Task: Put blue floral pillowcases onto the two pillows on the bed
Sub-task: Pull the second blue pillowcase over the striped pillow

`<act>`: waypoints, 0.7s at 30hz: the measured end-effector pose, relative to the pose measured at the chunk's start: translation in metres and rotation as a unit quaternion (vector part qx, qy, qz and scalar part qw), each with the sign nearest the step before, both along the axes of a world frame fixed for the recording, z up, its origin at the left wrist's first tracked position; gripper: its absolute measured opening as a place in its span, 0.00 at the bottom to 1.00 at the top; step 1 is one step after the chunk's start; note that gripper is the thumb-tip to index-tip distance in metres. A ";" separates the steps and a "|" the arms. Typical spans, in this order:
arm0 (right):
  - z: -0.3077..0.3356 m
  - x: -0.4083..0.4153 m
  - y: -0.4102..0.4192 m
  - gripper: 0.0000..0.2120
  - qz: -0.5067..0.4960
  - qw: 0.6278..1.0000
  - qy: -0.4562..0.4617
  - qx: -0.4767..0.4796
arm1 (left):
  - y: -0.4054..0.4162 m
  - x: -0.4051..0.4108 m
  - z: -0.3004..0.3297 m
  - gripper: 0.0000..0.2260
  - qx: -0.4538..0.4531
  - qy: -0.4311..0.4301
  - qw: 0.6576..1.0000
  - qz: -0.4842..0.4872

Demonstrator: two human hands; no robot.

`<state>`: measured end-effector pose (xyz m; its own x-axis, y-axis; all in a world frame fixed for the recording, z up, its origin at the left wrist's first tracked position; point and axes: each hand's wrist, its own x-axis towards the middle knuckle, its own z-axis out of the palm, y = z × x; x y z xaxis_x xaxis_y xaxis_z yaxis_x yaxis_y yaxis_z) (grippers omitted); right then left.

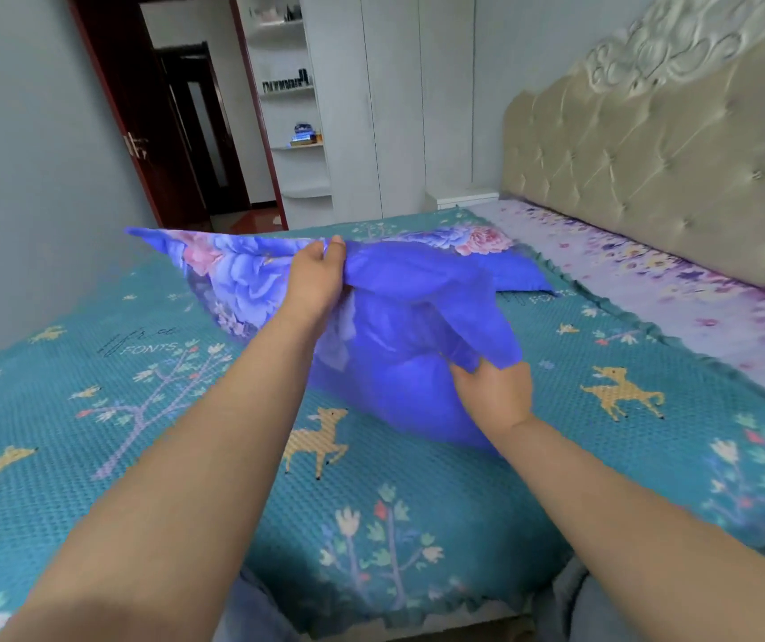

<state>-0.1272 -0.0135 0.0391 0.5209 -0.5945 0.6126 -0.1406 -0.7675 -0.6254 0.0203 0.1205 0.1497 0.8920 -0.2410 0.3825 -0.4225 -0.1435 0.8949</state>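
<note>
Left hand [318, 275] and right hand [494, 391] each pinching smooth, crumpled blue floral pillowcase [399, 317] above waffle-textured teal bedspread [440, 493].

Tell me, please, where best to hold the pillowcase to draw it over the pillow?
Probably at its open hem, from the near side: the left hand and right hand pinch the pillowcase there, mouth spread.

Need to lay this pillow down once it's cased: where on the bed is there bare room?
Open quilt lies left of the left hand, out to the wall. More lies right of the right hand, up to the sheet by the headboard. The middle is crowded: pillowcase, and another cased pillow behind.
</note>
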 end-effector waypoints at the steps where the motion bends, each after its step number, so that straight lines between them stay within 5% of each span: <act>1: 0.015 -0.004 0.001 0.16 -0.014 0.999 -0.022 0.027 | -0.004 -0.004 0.016 0.14 0.016 -0.016 1.000 -0.018; 5: 0.084 -0.015 -0.009 0.17 -0.005 0.981 -0.151 0.124 | -0.021 -0.014 0.072 0.13 0.005 -0.024 0.993 -0.113; 7: 0.099 -0.002 -0.028 0.15 -0.013 0.978 -0.137 0.158 | -0.025 -0.014 0.083 0.12 0.006 -0.022 0.987 -0.162; 9: 0.098 0.009 -0.051 0.18 -0.043 0.976 -0.071 0.201 | -0.021 -0.013 0.075 0.11 0.109 -0.084 0.977 -0.165; 11: 0.087 0.020 -0.069 0.24 -0.100 0.964 0.024 0.243 | -0.008 0.001 0.045 0.21 0.302 -0.172 0.931 -0.114; 13: 0.072 0.031 -0.070 0.28 -0.151 0.965 0.114 0.181 | 0.009 0.015 -0.002 0.28 0.503 -0.190 0.842 -0.045; 15: 0.055 0.049 -0.051 0.30 -0.083 0.983 0.150 0.064 | 0.020 0.021 -0.046 0.27 0.596 -0.133 0.791 -0.037; 18: 0.033 0.085 -0.012 0.29 0.064 0.960 0.270 -0.031 | 0.012 0.026 -0.082 0.25 0.609 -0.107 0.782 -0.079; 21: 0.021 0.117 -0.004 0.26 0.055 0.931 0.337 -0.128 | -0.007 0.044 -0.083 0.23 0.576 -0.160 0.799 -0.066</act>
<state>-0.0100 -0.0175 0.0601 0.8872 -0.3950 0.2384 -0.3473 -0.9120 -0.2184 0.0645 0.1136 0.0664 0.7304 -0.6816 0.0431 -0.6830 -0.7291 0.0443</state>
